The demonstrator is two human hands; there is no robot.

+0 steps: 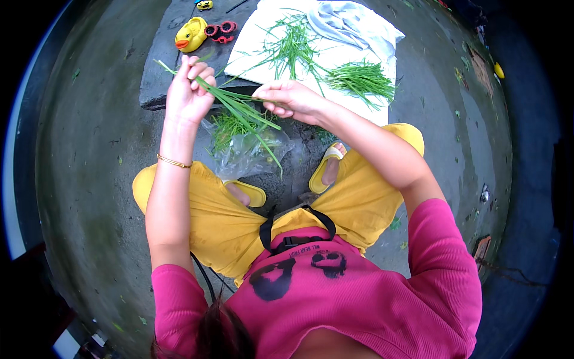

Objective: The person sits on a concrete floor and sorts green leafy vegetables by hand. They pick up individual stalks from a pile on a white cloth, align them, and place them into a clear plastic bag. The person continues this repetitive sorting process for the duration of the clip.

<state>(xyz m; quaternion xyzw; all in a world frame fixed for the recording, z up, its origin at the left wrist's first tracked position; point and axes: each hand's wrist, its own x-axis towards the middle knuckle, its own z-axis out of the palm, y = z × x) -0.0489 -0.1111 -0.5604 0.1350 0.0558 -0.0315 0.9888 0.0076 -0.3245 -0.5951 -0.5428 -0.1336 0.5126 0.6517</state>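
My left hand [192,87] grips a small bunch of long green chives [237,107], their pale ends poking out past the fingers. The leaves droop to the right and down. At the right, my right hand [287,99] pinches a thin blade from that bunch between thumb and fingertips. Beneath both hands a clear plastic bag [246,155] on the ground holds more greens [228,130]. Beyond my right hand, a loose heap of chives [293,42] and a neater bundle [361,82] lie on a white sheet [244,58].
A grey stone slab [157,80] supports the sheet, a yellow rubber duck [192,35], a red toy part with black wheels [220,31] and a small yellow toy [205,5]. Crumpled pale cloth [354,24] lies on the sheet. Leaf scraps dot the wet concrete floor [98,125].
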